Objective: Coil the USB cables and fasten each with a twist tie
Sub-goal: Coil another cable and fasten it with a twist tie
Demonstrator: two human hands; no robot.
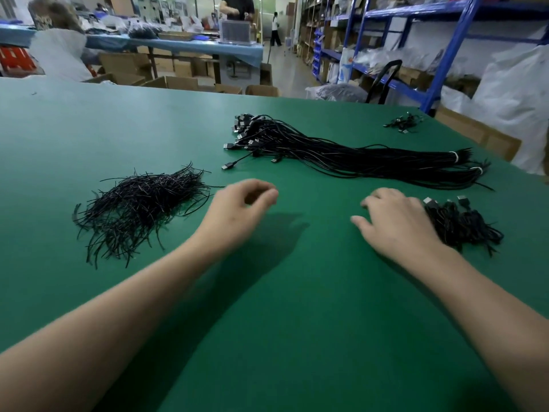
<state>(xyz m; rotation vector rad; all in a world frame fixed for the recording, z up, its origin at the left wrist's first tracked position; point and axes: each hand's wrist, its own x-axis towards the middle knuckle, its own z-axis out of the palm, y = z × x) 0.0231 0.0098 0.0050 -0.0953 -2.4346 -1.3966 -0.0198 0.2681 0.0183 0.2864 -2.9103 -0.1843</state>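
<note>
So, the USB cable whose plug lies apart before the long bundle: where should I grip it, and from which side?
Pinch its plug, probably coming from the near left with the left hand. The plug lies alone on the table, clear of the other plugs, and its cord runs away to the right into the long bundle.

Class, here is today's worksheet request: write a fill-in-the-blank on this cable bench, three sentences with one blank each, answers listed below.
1. The tabletop is ___ in colour.
2. The loose twist ties lie to the ___ of the left hand.
3. The long cable bundle is bound near one end with ___ bands.

Missing words: green; left; white.
</note>
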